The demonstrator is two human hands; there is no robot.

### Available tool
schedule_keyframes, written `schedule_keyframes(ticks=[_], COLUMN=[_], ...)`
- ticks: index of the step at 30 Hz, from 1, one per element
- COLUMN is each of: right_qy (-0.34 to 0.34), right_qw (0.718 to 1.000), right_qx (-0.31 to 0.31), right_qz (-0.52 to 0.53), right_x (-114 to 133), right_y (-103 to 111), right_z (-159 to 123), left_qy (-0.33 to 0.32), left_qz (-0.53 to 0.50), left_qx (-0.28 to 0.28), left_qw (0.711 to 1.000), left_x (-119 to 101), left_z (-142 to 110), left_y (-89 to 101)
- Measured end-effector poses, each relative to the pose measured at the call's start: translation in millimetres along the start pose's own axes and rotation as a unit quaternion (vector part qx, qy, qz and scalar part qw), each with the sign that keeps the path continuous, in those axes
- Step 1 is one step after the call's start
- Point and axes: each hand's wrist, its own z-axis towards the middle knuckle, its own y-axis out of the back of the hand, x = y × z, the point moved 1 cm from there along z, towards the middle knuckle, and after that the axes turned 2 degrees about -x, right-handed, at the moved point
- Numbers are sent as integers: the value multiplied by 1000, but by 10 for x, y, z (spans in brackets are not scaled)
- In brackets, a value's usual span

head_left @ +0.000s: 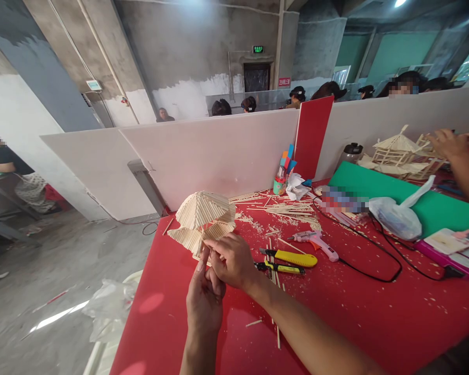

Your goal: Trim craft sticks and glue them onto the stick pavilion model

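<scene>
A small pavilion model built of pale wooden sticks (203,211), with a tiered, ribbed roof, is held up over the left part of the red table. From below, my left hand (205,297) grips its lower near edge, fingers curled and thumb upward. My right hand (231,260) pinches at the same near corner, thumb and fingertips close to the left thumb. Whether a small separate piece sits between the fingertips is hidden. To the right of my hands lie a yellow utility knife (291,258), yellow-handled cutters (283,268) and a pink glue gun (316,244).
Loose sticks (293,208) and shavings litter the red table (336,323). A white partition (219,156) stands behind. At right are a green board (398,192), a plastic bag (396,216), black cords, another stick model (398,148) and a co-worker's hands (449,143).
</scene>
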Motion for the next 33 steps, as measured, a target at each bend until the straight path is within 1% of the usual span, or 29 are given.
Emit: schedule_keyframes(ticks=[3, 7, 12, 22, 28, 33], right_qy=[2, 6, 10, 53, 97, 130], right_qw=[1000, 1000, 1000, 997, 990, 987], right_qx=[-8, -17, -21, -62, -96, -84], right_qz=[1, 2, 0, 6, -24, -44], right_x=[3, 7, -1, 26, 48, 61], right_y=[-3, -5, -19, -3, -12, 43], right_z=[-5, -7, -17, -14, -31, -114], left_qy=[-10, -39, -49, -71, -43, -17], left_qz=[3, 19, 45, 44, 8, -25], left_qx=[-3, -15, -16, -26, -33, -34], left_qw=[1000, 999, 998, 996, 999, 999], left_x=[14, 24, -11, -13, -17, -12], left_z=[6, 2, -41, -27, -13, 41], left_y=[-3, -14, -51, -57, -39, -29])
